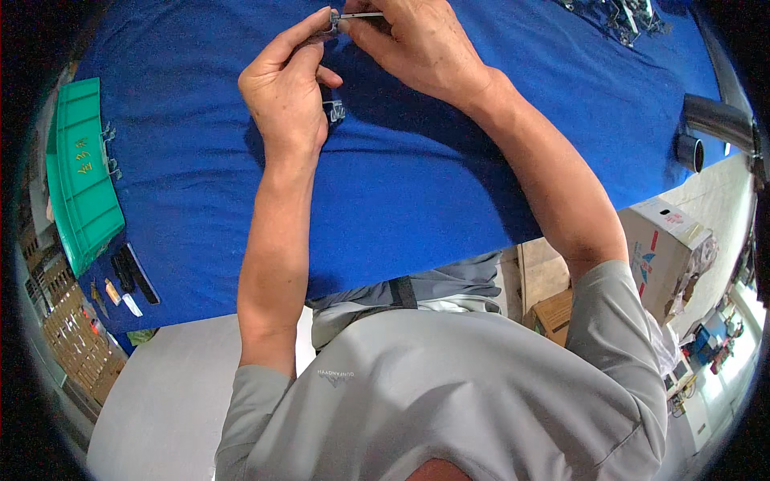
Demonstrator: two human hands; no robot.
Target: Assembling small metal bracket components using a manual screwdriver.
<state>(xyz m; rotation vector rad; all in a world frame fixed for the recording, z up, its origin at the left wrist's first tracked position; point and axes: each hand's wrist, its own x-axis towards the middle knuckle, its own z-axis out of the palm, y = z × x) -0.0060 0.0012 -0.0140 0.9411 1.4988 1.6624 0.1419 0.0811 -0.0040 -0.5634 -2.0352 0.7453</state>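
Observation:
Both of my hands meet at the top edge of the picture, over a blue cloth. My left hand pinches a small clear plastic piece between thumb and forefinger. From the right, my right hand grips a thin metal rod-like tool, whose end meets that piece; part of this hand is cut off by the frame. A second small clear piece shows beside the heel of my left hand; whether it lies on the cloth or is held, I cannot tell.
At the left edge stands a green plastic bin, with small clear pieces beside it. Dark objects lie at the near left corner. A heap of small dark parts is far right, and a black cylinder sits near the right edge.

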